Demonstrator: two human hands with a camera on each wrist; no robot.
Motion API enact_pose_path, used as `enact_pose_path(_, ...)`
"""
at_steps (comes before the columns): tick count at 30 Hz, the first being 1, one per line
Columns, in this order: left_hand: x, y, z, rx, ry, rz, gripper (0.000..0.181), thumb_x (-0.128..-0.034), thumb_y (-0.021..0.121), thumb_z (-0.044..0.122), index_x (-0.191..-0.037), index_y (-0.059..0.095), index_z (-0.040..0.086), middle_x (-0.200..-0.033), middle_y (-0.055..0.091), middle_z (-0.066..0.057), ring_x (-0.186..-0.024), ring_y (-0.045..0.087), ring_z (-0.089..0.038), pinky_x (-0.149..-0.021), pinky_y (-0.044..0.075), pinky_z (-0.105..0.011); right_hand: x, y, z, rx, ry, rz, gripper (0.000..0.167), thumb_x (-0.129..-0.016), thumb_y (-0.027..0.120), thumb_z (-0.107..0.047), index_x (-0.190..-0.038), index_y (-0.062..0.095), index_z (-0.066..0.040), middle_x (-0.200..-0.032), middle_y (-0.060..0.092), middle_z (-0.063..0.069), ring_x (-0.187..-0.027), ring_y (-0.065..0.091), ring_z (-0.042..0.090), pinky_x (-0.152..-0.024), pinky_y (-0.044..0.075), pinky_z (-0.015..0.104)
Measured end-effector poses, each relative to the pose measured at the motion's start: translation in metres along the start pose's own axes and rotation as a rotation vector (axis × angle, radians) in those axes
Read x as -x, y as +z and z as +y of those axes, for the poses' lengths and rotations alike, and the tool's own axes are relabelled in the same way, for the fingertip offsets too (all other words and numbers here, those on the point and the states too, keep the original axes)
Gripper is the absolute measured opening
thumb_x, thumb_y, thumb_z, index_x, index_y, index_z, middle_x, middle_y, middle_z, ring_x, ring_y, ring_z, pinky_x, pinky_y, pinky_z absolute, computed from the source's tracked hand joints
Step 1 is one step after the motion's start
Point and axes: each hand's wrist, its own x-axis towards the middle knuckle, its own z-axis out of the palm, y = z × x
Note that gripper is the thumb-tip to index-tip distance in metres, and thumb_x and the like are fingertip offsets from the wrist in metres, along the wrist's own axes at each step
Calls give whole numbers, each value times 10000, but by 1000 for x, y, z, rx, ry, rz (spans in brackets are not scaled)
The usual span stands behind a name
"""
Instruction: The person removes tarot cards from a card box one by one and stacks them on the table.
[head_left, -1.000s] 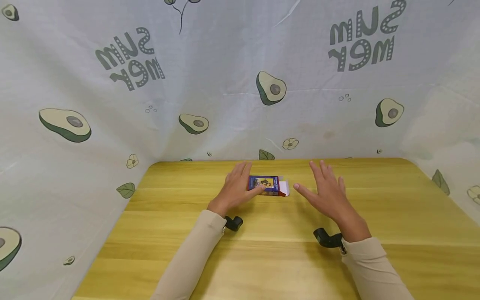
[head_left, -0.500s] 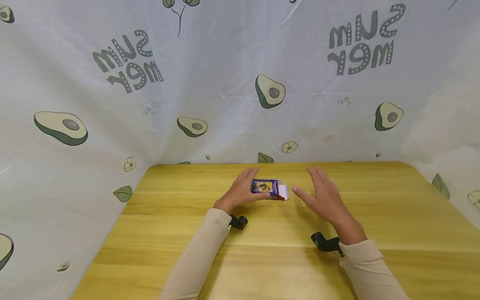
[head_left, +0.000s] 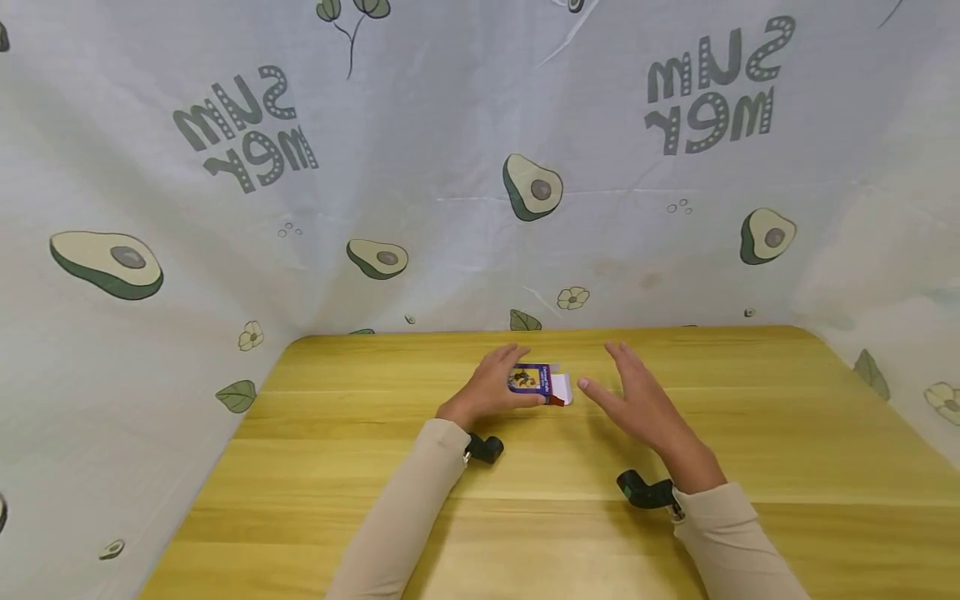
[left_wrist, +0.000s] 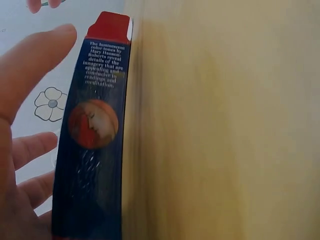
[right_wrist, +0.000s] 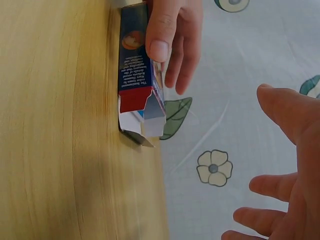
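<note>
A small blue card box with a yellow picture lies flat towards the back of the wooden table, its right end open and the white flap sticking out. My left hand is over the box's left part, thumb on the near side and fingers on the far side. Whether it touches the box is unclear. The left wrist view shows the box's printed side and red end tab. To the right of the flap, my right hand hovers with spread fingers, apart from the box and holding nothing.
The wood-grain table stretches towards me and to both sides. A pale cloth printed with avocados, leaves and flowers hangs behind it and along the sides. Black wrist cameras, left and right, jut inward beneath the wrists.
My left hand has shifted right, covering more of the box's left part. The right hand has drifted slightly left with its fingers less spread. The view has tilted slightly; the box looks still.
</note>
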Motion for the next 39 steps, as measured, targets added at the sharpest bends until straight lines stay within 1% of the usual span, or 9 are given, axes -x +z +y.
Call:
enact_pose_path(5, -2, 2, -1, 33, 4, 6, 840, -808, 751, 447, -1485, 366, 131, -1543, 294, -115, -1381, 286, -301, -1080, 302, -480, -1, 2, 0, 9, 1, 2, 867, -939, 526, -538, -1524, 165, -9, -1554, 100, 294, -1393, 139, 509, -1023, 172, 703)
enact_pose_path(8, -3, 3, -3, 24, 8, 13, 843, -795, 768, 432, -1478, 380, 125, -1535, 311, -120, -1382, 286, -305, -1088, 284, -487, -1, 3, 1, 14, 6, 3, 854, -942, 535, -516, -1522, 169, -7, -1553, 105, 293, -1394, 139, 507, -1026, 172, 700)
enact_pose_path(13, -5, 5, -6, -65, 8, 12, 856, -768, 793, 439, -1465, 405, 129, -1524, 326, -122, -1384, 284, -303, -1100, 264, -482, -2, 2, 2, 6, 7, -2, 838, -947, 538, -497, -1523, 171, -12, -1553, 123, 287, -1398, 139, 498, -1035, 171, 689)
enact_pose_path(16, -4, 6, -7, -121, -11, 0, 833, -763, 800, 436, -1447, 432, 134, -1522, 328, -108, -1388, 281, -289, -1108, 258, -464, -3, 2, 2, -7, 5, -6, 848, -946, 527, -522, -1521, 173, -10, -1551, 142, 280, -1397, 153, 492, -1041, 179, 678)
enact_pose_path(20, -4, 6, -6, -144, -33, -3, 761, -767, 798, 433, -1394, 485, 136, -1515, 340, -98, -1385, 293, -277, -1110, 261, -447, -2, 1, 3, -6, 11, 0, 841, -950, 511, -532, -1511, 189, 5, -1541, 182, 278, -1385, 192, 491, -1044, 202, 664)
enact_pose_path(23, -4, 5, -5, -108, -40, 13, 735, -772, 799, 421, -1373, 498, 123, -1504, 357, -105, -1374, 309, -282, -1104, 274, -444, -3, -1, 2, 1, 11, 4, 824, -960, 492, -529, -1506, 194, 11, -1531, 202, 286, -1374, 213, 497, -1043, 211, 661)
enact_pose_path(29, -2, 0, -9, 32, -48, 63, 742, -773, 814, 365, -1379, 477, 100, -1424, 442, -87, -1270, 391, -246, -1051, 345, -393, -7, -6, 0, -20, 6, -6, 789, -976, 457, -530, -1512, 200, -10, -1529, 219, 274, -1373, 222, 490, -1044, 212, 658)
enact_pose_path(33, 2, 1, -11, 88, -56, 89, 733, -772, 814, 367, -1373, 472, 123, -1343, 492, -52, -1148, 438, -197, -979, 389, -348, -6, -9, -2, -42, 6, -3, 774, -976, 456, -531, -1510, 219, -24, -1526, 238, 262, -1369, 234, 489, -1032, 227, 665)
enact_pose_path(39, 9, -1, -12, 147, -66, 134, 757, -765, 815, 387, -1380, 465, 120, -1286, 531, -54, -1081, 480, -189, -927, 414, -341, -13, -6, -14, -83, -31, 17, 749, -976, 479, -508, -1501, 251, -27, -1513, 283, 249, -1359, 273, 474, -1018, 273, 653)
